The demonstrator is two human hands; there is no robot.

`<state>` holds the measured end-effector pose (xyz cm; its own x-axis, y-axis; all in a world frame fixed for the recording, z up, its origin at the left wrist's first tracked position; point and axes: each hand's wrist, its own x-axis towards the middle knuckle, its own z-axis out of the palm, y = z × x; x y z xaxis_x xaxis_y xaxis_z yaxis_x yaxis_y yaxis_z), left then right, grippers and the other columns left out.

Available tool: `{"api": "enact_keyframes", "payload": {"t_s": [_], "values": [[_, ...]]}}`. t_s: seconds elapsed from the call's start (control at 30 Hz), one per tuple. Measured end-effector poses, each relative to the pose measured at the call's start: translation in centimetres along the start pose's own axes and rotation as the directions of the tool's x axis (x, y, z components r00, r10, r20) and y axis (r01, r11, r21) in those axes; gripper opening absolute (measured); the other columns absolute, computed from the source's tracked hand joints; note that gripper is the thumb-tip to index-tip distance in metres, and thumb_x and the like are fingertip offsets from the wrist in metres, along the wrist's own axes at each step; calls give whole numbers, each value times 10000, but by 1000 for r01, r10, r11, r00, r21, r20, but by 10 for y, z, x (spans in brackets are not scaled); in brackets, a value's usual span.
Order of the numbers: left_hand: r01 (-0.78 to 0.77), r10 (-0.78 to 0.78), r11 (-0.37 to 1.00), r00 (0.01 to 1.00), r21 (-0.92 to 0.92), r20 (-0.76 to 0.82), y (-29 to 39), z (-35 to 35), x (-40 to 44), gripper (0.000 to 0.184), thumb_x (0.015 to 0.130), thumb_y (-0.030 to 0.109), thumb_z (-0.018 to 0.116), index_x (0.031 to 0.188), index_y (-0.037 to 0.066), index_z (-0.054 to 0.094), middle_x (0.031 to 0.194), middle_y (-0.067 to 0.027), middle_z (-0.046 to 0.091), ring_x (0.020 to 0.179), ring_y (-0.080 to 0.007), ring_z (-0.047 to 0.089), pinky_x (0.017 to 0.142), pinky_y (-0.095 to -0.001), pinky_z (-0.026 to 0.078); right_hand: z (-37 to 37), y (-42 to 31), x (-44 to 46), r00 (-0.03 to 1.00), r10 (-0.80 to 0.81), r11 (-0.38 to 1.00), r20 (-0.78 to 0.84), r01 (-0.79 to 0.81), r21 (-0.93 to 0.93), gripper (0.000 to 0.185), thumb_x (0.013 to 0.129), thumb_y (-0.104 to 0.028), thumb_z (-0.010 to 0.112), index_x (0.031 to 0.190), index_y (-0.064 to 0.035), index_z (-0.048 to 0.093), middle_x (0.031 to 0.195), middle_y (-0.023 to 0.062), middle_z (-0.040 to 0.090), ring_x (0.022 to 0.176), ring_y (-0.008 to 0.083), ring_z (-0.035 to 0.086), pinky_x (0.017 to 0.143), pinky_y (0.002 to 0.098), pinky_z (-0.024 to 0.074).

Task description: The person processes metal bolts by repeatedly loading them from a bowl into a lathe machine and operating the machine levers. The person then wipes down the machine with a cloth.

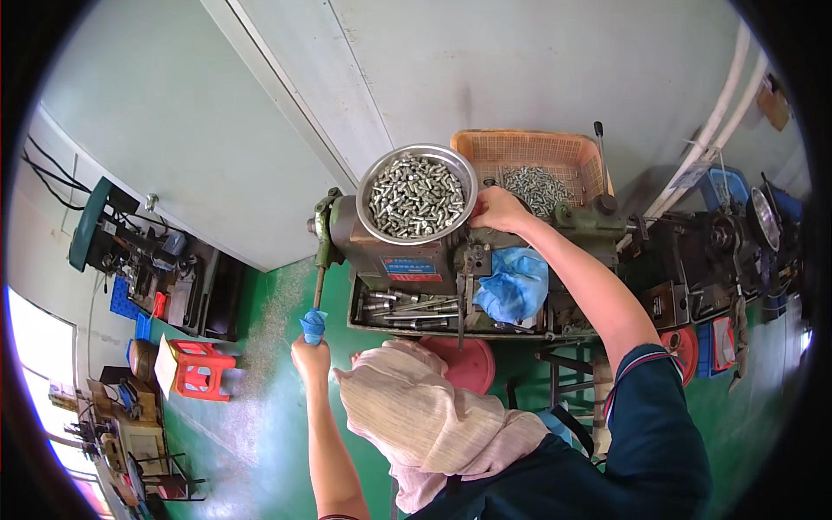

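Note:
My left hand [311, 357] is wrapped round a lever [319, 286] at the left of a bench machine [368, 251]; blue cloth [313, 324] covers the lever just above my grip. My right hand [501, 211] is at the machine's middle, right of a steel bowl [370, 224]. Its fingers are bent close together against the machine, and whatever they hold is hidden. Many short metal pieces [416, 195] fill the bowl, which sits on top of the machine. Behind my right hand, an orange plastic basket [485, 149] holds more small metal pieces [537, 189].
A crumpled blue cloth [511, 286] lies on the machine's tray, beside metal rods and tools [407, 310]. Beige fabric [425, 390] shows between my arms. A red stool [204, 371] stands at left, a red round seat [468, 364] below the tray. More machinery [724, 238] is at right.

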<state>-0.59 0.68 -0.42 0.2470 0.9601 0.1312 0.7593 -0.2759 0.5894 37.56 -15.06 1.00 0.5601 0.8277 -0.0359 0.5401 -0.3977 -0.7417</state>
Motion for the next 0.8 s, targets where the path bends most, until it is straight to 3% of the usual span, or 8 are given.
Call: {"api": "enact_keyframes", "payload": {"t_s": [0.17, 0.3, 0.5, 0.57, 0.6, 0.63, 0.73, 0.8], "values": [[26, -26, 1000, 1000, 1, 5, 2, 0, 0, 110, 640, 86, 559, 707, 0, 578, 638, -205, 557, 659, -358, 557, 596, -384, 420, 15, 19, 14, 995, -96, 978, -8, 96, 186, 175, 520, -129, 666, 665, -53, 603, 661, 77, 605, 656, 201, 587, 620, 298, 448], [10, -9, 998, 1000, 57, -13, 6, -4, 1, 110, 631, 87, 569, 706, 9, 589, 646, -208, 562, 670, -360, 560, 603, -390, 426, 10, 10, 9, 997, -73, 991, -21, 75, 107, 174, 518, -115, 668, 662, -49, 597, 648, 74, 602, 644, 201, 585, 613, 296, 447], [-16, 17, 979, 1000, 205, -5, -31, -17, 44, 124, 631, 116, 586, 705, 18, 602, 672, -219, 565, 697, -367, 560, 627, -399, 432, 10, 16, 13, 993, -122, 981, 0, 121, 155, 189, 545, -160, 674, 693, -57, 618, 676, 78, 611, 660, 212, 589, 627, 308, 447], [-29, 29, 978, 1000, 205, 5, -46, -18, 58, 145, 628, 133, 592, 711, 15, 604, 678, -218, 568, 695, -367, 561, 628, -396, 433, -10, 9, 11, 991, -133, 990, 13, 132, 43, 209, 575, -218, 662, 691, -49, 624, 686, 108, 609, 657, 236, 587, 627, 331, 448], [-22, 17, 976, 1000, 216, 24, -48, -19, 61, 148, 627, 136, 591, 709, 13, 605, 677, -217, 569, 693, -365, 563, 628, -395, 433, -31, -12, 3, 1000, -17, 984, 21, 20, -177, 266, 610, -296, 638, 673, -38, 622, 686, 141, 600, 651, 252, 584, 625, 352, 449], [-13, 4, 974, 999, 226, 43, -48, -19, 63, 152, 627, 139, 591, 708, 12, 606, 676, -215, 570, 692, -363, 565, 628, -394, 433, -43, -9, 5, 998, 39, 969, -42, -48, -243, 306, 636, -336, 616, 656, -30, 617, 646, 162, 582, 619, 263, 581, 611, 363, 451], [-24, 20, 980, 999, 200, 26, -53, -17, 63, 152, 627, 139, 590, 708, 12, 610, 669, -212, 571, 688, -357, 569, 625, -391, 434, -88, 6, 7, 986, 156, 823, -55, -161, -545, 265, 657, -287, 592, 854, -111, 612, 932, 115, 576, 994, 286, 459, 828, 487, 323], [-25, 20, 982, 999, 189, 27, -49, -18, 61, 151, 626, 138, 591, 706, 12, 611, 665, -211, 571, 685, -355, 571, 623, -389, 434, -116, 24, -2, 971, 159, 660, -178, -239, -713, 315, 662, -326, 594, 876, -94, 604, 965, 100, 559, 986, 254, 462, 805, 448, 352]]}}
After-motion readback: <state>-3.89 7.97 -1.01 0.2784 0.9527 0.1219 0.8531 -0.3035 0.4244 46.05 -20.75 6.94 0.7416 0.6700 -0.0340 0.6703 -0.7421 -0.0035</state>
